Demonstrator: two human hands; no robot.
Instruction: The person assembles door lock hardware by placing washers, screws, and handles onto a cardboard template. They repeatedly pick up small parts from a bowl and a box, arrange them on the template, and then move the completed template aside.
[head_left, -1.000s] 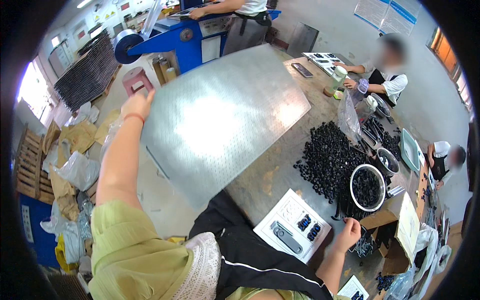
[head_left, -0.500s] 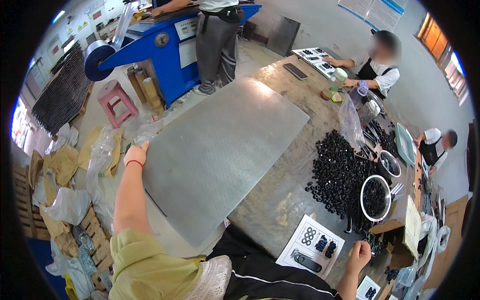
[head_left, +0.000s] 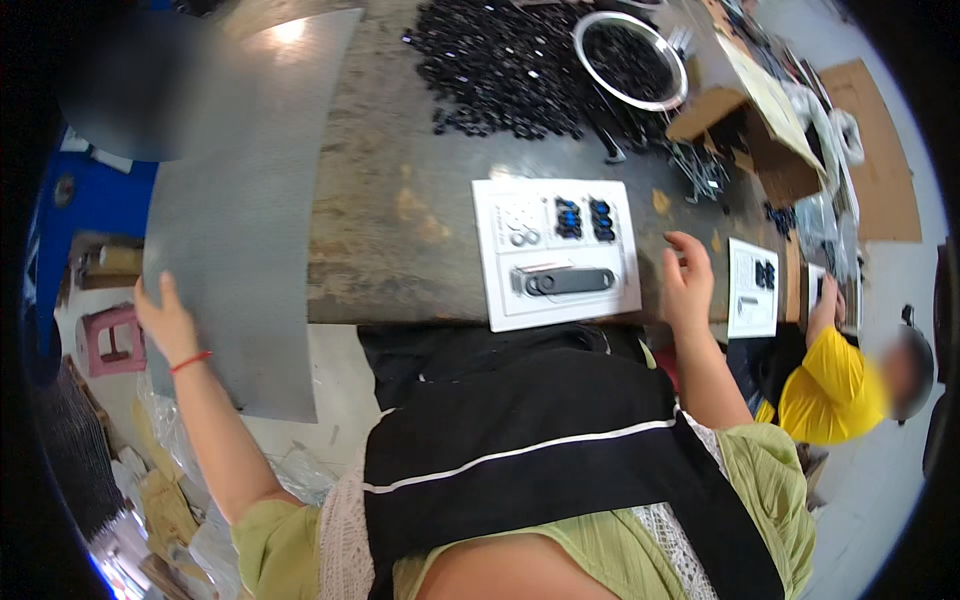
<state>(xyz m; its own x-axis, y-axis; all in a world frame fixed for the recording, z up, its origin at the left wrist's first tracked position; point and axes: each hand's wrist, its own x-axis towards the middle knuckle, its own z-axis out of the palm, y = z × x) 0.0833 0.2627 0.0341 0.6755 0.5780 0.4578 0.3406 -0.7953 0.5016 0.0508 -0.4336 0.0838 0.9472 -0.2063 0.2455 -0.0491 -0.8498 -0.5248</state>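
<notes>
My left hand (head_left: 168, 318) rests at the left edge of a large grey metal sheet (head_left: 235, 230), thumb and finger spread apart, not wrapped round it. The sheet lies along the table's left side and juts past the table's front edge. My right hand (head_left: 688, 285) hovers over the tabletop just right of a white card (head_left: 505, 300), its fingers loosely bent with a gap at the thumb and nothing visible between them. On the card sit a black folding tool (head_left: 570, 281), small grey rings (head_left: 524, 239) and two clusters of black and blue parts (head_left: 585, 219).
A heap of small black parts (head_left: 500, 75) covers the far side of the table (head_left: 400, 240), beside a round metal bowl (head_left: 582, 50). To the right are a cardboard box (head_left: 790, 150), a second white card (head_left: 750, 310) and a person in yellow (head_left: 835, 385). A pink stool (head_left: 95, 340) stands left.
My view has swung down and right. My left hand's grasp on the sheet's edge has loosened and its fingers spread. My right hand has uncurled and reached forward beside the card.
</notes>
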